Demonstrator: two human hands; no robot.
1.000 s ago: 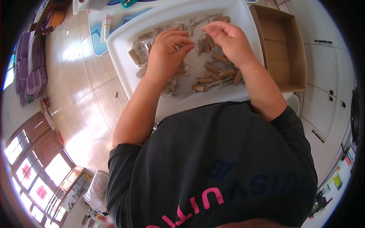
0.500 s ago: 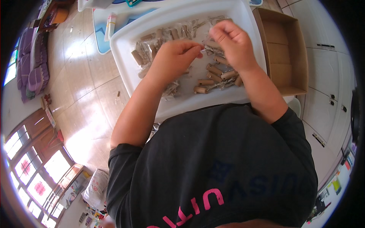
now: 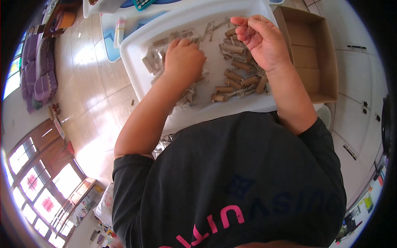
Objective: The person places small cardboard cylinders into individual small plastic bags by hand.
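A white plastic tray (image 3: 133, 78) holds small brown cylinders with pale strings or chains attached. My left hand (image 3: 185, 61) is low over the left heap of clear-bagged cylinders (image 3: 147, 65), its fingers spread and bent down onto them. The palm hides what lies beneath. Above the tray's far right part my right hand (image 3: 264, 43) is raised, with its thumb and fingers apart and nothing visible between them. Below it lie loose brown cylinders (image 3: 233, 75) in a second group, tangled with their strings. A few more cylinders (image 3: 232, 48) rest farther back.
An open cardboard box (image 3: 308, 58) stands against the tray's right side. Beyond the tray's far left edge is a blue-and-white surface with a banded bundle of clear bags (image 3: 120, 32). White cabinets (image 3: 351, 74) line the right; a tiled floor (image 3: 99, 99) lies left.
My hands were close together over the tray's middle. The left has moved left onto the bagged heap, while the right has shifted slightly right and its fingers have spread.
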